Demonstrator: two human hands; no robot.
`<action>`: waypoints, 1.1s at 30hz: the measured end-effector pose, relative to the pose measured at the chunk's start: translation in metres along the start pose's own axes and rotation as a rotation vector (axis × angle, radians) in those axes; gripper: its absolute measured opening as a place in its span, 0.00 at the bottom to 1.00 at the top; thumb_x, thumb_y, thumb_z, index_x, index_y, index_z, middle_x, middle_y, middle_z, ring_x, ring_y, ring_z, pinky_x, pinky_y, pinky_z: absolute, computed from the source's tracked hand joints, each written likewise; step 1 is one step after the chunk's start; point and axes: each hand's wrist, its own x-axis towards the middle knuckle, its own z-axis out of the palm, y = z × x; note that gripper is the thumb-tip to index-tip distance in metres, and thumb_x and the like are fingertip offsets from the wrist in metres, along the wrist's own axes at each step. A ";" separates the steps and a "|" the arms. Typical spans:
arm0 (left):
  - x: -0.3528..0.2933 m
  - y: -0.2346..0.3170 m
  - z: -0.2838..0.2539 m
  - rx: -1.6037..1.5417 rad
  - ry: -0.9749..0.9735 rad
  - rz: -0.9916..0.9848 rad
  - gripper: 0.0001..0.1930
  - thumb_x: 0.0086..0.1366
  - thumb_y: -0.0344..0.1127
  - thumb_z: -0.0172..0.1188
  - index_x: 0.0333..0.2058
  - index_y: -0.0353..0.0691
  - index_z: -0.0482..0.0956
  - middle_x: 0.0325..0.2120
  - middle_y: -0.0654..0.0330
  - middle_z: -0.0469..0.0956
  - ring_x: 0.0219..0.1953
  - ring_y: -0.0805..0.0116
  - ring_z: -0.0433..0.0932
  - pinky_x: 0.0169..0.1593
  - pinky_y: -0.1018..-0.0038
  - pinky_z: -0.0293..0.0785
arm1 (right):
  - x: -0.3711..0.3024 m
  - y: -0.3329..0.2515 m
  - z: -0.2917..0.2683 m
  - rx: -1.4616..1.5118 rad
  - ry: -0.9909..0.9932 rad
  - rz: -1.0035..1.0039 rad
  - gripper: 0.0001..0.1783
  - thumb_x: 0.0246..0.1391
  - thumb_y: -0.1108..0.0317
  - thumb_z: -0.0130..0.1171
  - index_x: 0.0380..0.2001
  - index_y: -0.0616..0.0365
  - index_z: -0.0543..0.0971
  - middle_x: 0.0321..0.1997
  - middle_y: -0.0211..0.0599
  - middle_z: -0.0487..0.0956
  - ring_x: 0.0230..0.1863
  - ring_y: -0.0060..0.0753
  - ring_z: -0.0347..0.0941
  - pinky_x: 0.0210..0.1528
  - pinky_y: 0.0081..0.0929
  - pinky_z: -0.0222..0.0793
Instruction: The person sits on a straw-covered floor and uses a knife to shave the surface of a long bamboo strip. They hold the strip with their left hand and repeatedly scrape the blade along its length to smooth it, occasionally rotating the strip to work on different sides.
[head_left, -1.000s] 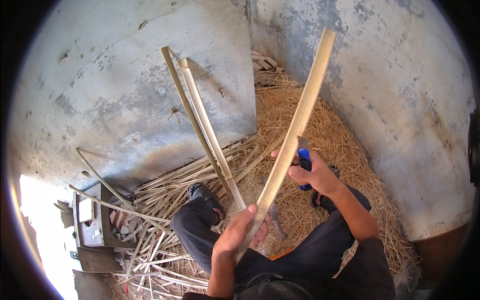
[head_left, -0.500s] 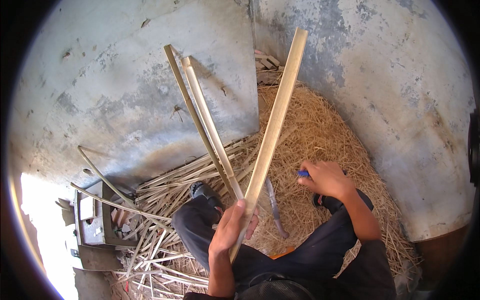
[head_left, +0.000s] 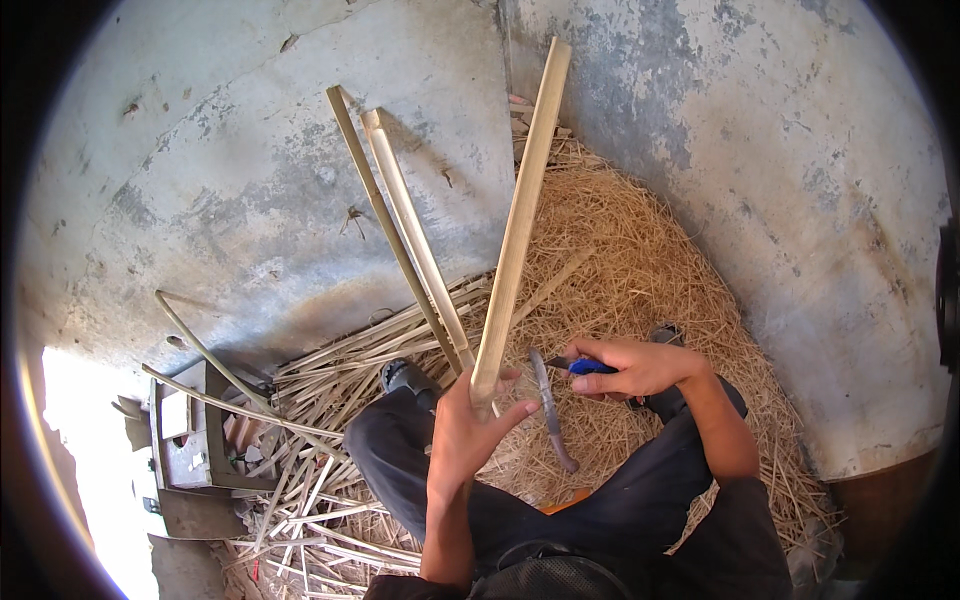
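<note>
A split bamboo strip (head_left: 520,210) stands tilted upward in my left hand (head_left: 470,425), its top leaning slightly right. My left fingers curl behind its lower part, while the thumb is stretched out to the right. In my right hand (head_left: 640,368) is a utility knife (head_left: 592,367) with a blue handle; its short dark blade points left, apart from the strip. Between my hands and lower down, a long curved blade-like tool (head_left: 551,415) lies on the shavings.
Two more bamboo lengths (head_left: 395,220) lean against the grey wall (head_left: 220,200). Thin strips (head_left: 330,365) lie heaped at left beside a box-like metal case (head_left: 185,440). A large pile of shavings (head_left: 640,240) fills the corner. My legs (head_left: 640,475) are bent around the work area.
The strip has swung left and risen slightly, and my left thumb has come off it. My right hand has moved left and down, turning the knife so its blade shows.
</note>
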 end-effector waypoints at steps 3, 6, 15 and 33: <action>0.007 0.006 0.000 -0.020 -0.032 0.016 0.25 0.56 0.31 0.84 0.47 0.33 0.78 0.43 0.61 0.87 0.42 0.79 0.78 0.47 0.76 0.77 | 0.001 -0.004 0.005 0.093 -0.104 0.090 0.30 0.76 0.45 0.59 0.64 0.59 0.70 0.44 0.37 0.81 0.36 0.27 0.79 0.39 0.31 0.76; 0.011 0.007 0.007 -0.122 -0.044 0.025 0.24 0.56 0.31 0.85 0.45 0.33 0.78 0.41 0.61 0.87 0.41 0.79 0.79 0.46 0.76 0.78 | 0.003 -0.006 0.008 0.077 -0.164 0.101 0.32 0.76 0.44 0.58 0.65 0.60 0.70 0.42 0.37 0.80 0.34 0.24 0.77 0.36 0.29 0.75; 0.010 0.005 0.011 -0.112 -0.024 -0.066 0.19 0.58 0.24 0.81 0.41 0.37 0.78 0.30 0.63 0.84 0.36 0.78 0.83 0.41 0.76 0.79 | -0.002 0.009 0.005 -0.079 -0.049 0.017 0.31 0.75 0.44 0.60 0.64 0.57 0.71 0.42 0.36 0.80 0.40 0.27 0.78 0.43 0.31 0.76; 0.004 0.015 -0.004 -0.092 -0.084 -0.203 0.17 0.74 0.43 0.71 0.43 0.34 0.78 0.20 0.64 0.78 0.16 0.81 0.73 0.19 0.79 0.65 | 0.000 -0.020 0.020 -0.239 0.680 -0.363 0.17 0.70 0.54 0.67 0.46 0.59 0.84 0.38 0.43 0.86 0.36 0.39 0.84 0.39 0.36 0.77</action>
